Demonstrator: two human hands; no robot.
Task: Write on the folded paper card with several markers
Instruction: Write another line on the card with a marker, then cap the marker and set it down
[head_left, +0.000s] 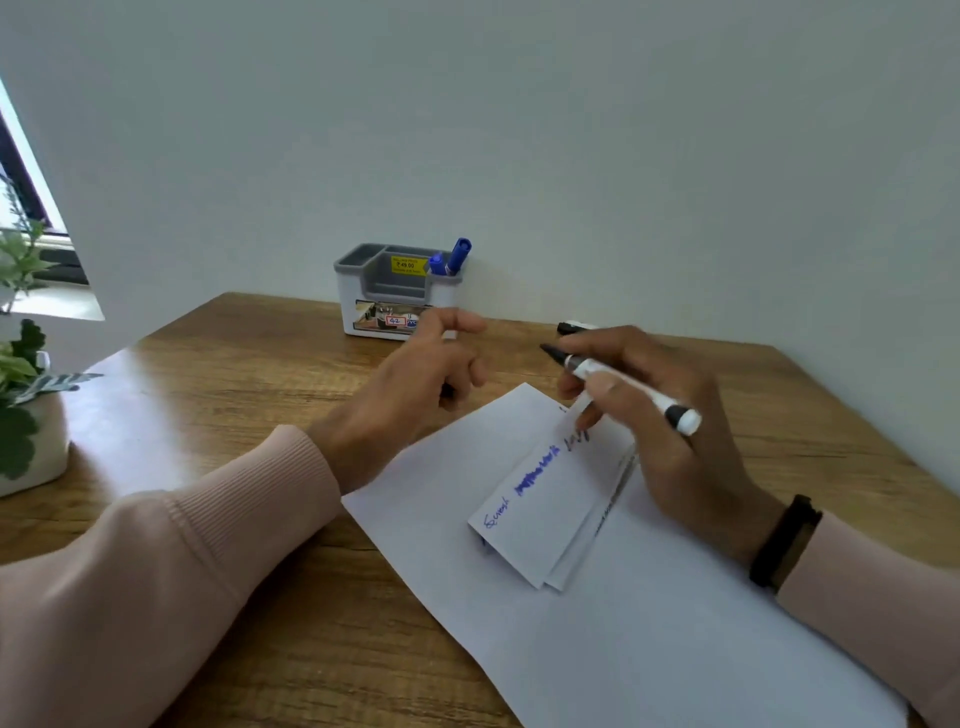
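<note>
Grey-white organiser (397, 291) at back of tabletop (249, 364) w/ two blue markers (453, 257) in its right slot; right hand (649, 405) grips black marker (623, 382) over folded card (550, 499); left hand (415, 374) loose, holding nothing.

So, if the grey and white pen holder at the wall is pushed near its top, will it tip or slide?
The pen holder looks wide and low, so it would probably slide, not tip. It seems thin plastic holding only two blue markers, so likely light. They lean at one end and may rattle.

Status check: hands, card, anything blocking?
Right hand grips uncapped black marker, tip off paper. Left hand open, hovering, blurred. Folded card on white sheet, blue writing on it. Nothing blocking.
</note>
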